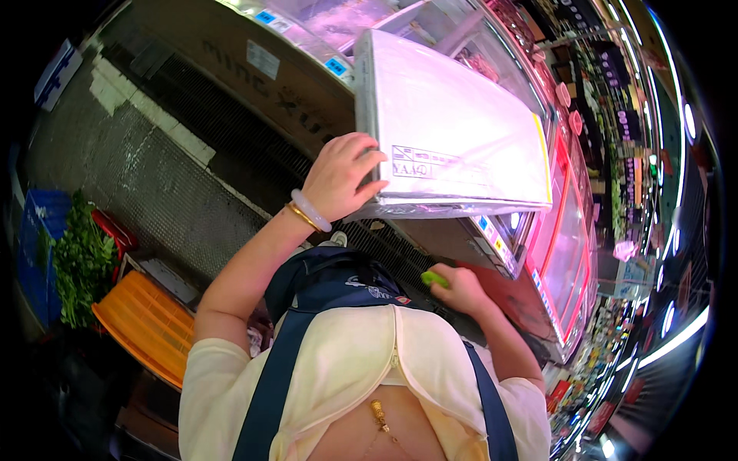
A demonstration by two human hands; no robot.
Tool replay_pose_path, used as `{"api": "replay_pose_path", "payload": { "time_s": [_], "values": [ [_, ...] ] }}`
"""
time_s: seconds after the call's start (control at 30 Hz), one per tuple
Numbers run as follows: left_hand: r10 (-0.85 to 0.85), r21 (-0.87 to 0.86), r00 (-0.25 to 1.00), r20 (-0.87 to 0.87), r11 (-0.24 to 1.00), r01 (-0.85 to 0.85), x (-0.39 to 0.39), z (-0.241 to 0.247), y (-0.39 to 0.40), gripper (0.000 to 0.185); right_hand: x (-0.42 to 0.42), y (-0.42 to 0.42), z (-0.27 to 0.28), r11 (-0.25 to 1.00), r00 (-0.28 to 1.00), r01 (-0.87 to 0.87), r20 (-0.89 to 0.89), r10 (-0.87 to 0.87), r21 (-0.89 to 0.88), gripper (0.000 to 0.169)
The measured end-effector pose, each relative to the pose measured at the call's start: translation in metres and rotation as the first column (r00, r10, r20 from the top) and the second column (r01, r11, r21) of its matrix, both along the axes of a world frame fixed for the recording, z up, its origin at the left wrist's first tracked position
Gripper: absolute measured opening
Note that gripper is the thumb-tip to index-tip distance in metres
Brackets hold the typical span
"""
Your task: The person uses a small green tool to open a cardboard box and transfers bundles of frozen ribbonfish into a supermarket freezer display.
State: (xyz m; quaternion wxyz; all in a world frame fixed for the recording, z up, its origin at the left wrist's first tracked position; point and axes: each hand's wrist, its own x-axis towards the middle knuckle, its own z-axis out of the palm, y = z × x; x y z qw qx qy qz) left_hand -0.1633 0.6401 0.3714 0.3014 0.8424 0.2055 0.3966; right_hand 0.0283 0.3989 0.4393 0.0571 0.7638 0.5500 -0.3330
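Note:
A large flat white package in clear plastic wrap (455, 115) lies tilted across the edge of a lit display case. My left hand (346, 173) rests with its fingers over the package's left edge, near a printed box; whether the thumb grips underneath is not clear. Low on the right, beside my apron (351, 282), my right hand (461, 288) is closed around a small bright green object (434, 280), whose kind I cannot tell. That hand is apart from the package.
Lit display cases (562, 230) with price tags curve away to the right. A dark floor grating (230, 115) runs along the case base. At the left stand an orange plastic crate (147, 322), a blue crate (40, 253) and leafy greens (83, 259).

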Motion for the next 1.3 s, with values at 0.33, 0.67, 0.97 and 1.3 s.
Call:
{"api": "replay_pose_path", "payload": {
  "time_s": [0.33, 0.67, 0.97, 1.3],
  "values": [
    [-0.046, 0.282, 0.815, -0.578, 0.926, 0.252, 0.07, 0.028, 0.001, 0.064, 0.003, -0.061, -0.083, 0.83, 0.642, 0.457, -0.528, -0.556, -0.318, 0.027],
    [-0.27, 0.424, 0.848, -0.456, 0.771, 0.474, 0.078, 0.038, 0.005, 0.052, 0.002, -0.038, -0.112, 0.929, 0.995, -0.096, -0.047, 0.085, -0.358, 0.047],
    [-0.269, 0.513, 0.879, -0.394, 0.729, 0.452, 0.076, 0.057, -0.001, 0.033, 0.021, -0.041, -0.103, 0.986, 0.981, 0.149, -0.117, -0.156, -0.072, 0.031],
    [-0.23, 0.507, 0.865, -0.446, 0.731, 0.457, 0.078, 0.067, -0.005, 0.036, 0.135, 0.06, 0.005, 0.554, 0.856, -0.279, 0.464, -0.226, 0.784, 0.047]
  ]
}}
